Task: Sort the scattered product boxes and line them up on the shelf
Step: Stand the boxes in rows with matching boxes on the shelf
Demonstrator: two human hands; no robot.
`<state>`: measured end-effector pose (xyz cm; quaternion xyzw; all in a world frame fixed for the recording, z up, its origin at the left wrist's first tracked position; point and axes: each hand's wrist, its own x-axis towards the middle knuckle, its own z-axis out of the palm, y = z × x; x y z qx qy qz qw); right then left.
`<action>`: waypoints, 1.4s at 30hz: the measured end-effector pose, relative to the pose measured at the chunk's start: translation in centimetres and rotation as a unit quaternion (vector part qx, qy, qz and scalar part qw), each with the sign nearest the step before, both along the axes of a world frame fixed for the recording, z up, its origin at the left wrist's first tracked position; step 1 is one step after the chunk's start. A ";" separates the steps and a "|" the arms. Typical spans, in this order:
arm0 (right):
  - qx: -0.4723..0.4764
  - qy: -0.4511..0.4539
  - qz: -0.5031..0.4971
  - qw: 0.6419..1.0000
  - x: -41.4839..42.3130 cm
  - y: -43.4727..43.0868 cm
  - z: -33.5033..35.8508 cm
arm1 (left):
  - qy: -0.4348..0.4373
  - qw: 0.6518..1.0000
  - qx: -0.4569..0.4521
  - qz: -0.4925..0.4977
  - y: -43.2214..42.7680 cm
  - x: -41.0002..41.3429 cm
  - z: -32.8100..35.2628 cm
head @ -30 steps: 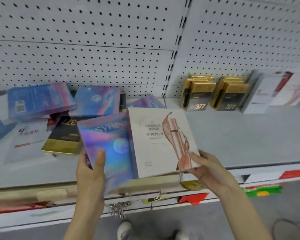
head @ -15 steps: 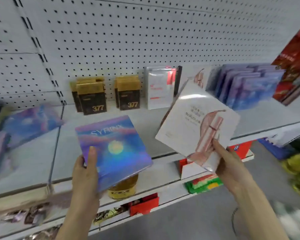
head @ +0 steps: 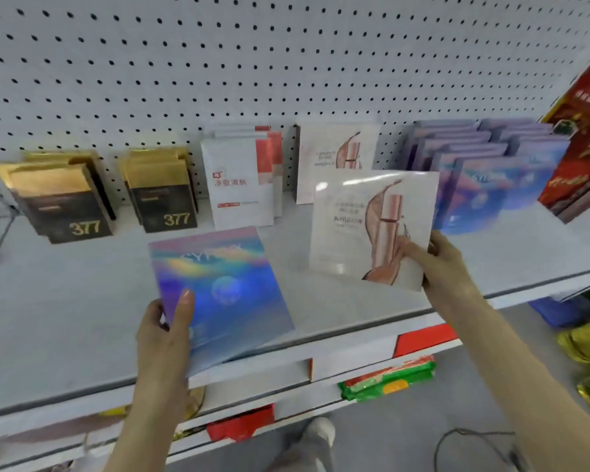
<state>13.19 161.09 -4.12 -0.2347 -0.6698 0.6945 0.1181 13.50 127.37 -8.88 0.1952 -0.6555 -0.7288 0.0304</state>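
Note:
My left hand (head: 166, 330) grips the lower left corner of a holographic blue-purple box (head: 220, 294), thumb on its face, above the front of the white shelf (head: 65, 318). My right hand (head: 436, 264) pinches the lower right corner of a white box with a rose-gold bottle print (head: 365, 226), held upright just in front of a matching white box (head: 334, 161) that stands against the pegboard. A row of holographic blue boxes (head: 484, 185) stands to the right of it.
Two stacks of black-and-gold "377" boxes (head: 82, 206) and a group of white-and-red boxes (head: 242, 182) stand at the back left. A red carton (head: 583, 137) leans at the far right. Lower shelves hold red, green and yellow packs.
The view has swung right along the shelf. My right hand has carried the white box up and back toward the matching box. My left hand keeps the holographic box near the shelf front.

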 end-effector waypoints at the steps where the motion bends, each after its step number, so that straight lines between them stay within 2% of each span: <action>1: -0.022 -0.003 0.007 1.000 -1.2 0.8 -0.7 | 0.007 1.000 0.000 -0.004 1.5 -0.9 -0.4; 8: -0.023 -0.005 0.056 0.998 -10.5 5.4 -2.9 | -0.025 1.000 -0.016 0.000 8.2 -5.7 -3.2; 12: 0.035 0.013 0.079 0.996 -14.7 6.9 -3.7 | -0.028 0.996 -0.078 -0.021 9.3 -6.7 -3.6; 16: 0.092 -0.004 0.057 0.994 -17.9 8.0 -5.4 | -0.015 0.986 -0.165 -0.004 9.3 -7.0 -3.5; 21: 0.163 -0.016 0.056 0.985 -19.9 8.6 -6.2 | -0.009 0.982 -0.187 0.014 9.9 -6.4 -2.8; 27: 0.185 -0.054 0.077 0.978 -21.0 8.9 -5.7 | -0.014 0.992 -0.112 0.051 10.9 -6.0 -1.6; 32: 0.157 -0.077 0.030 0.984 -18.1 7.7 -4.8 | -0.011 0.996 -0.075 0.046 12.9 -6.6 -0.7; 33: 0.127 -0.092 0.037 0.987 -16.8 7.3 -4.3 | -0.010 0.997 -0.063 0.040 13.5 -6.7 -0.5; 35: 0.008 -0.115 0.117 0.986 -13.5 6.3 -2.9 | -0.007 0.999 -0.039 0.023 15.0 -7.2 0.2; 37: -0.082 -0.127 0.234 0.960 -10.3 5.7 -1.2 | 0.007 1.000 -0.025 -0.003 16.7 -8.0 1.0; 39: -0.031 -0.095 0.286 0.953 -8.1 6.4 -0.8 | 0.025 0.998 -0.016 -0.046 18.9 -8.8 1.9; 42: 0.073 -0.015 0.236 0.969 -5.9 9.5 -0.6 | 0.050 0.991 0.019 -0.121 22.9 -9.3 2.8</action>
